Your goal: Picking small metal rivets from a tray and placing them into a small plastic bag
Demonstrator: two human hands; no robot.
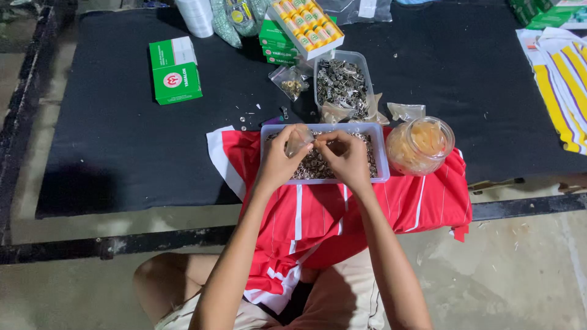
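While both hands work over the clear tray (382,153) of small metal pieces, the left hand (278,160) pinches a small clear plastic bag (299,140) between thumb and fingers. The right hand (347,157) has its fingertips closed at the bag's edge, just beside the left. The tray sits on red striped cloth (391,208) at the near edge of the black surface (122,146), next to a clear jar (420,145).

The tabletop (122,146) is a low platform covered with black cloth. A dark metal frame (79,247) runs along its front edge and left side. The floor (526,269) is bare grey concrete, dusty and stained. Lighting is dim and even, without hard shadows.
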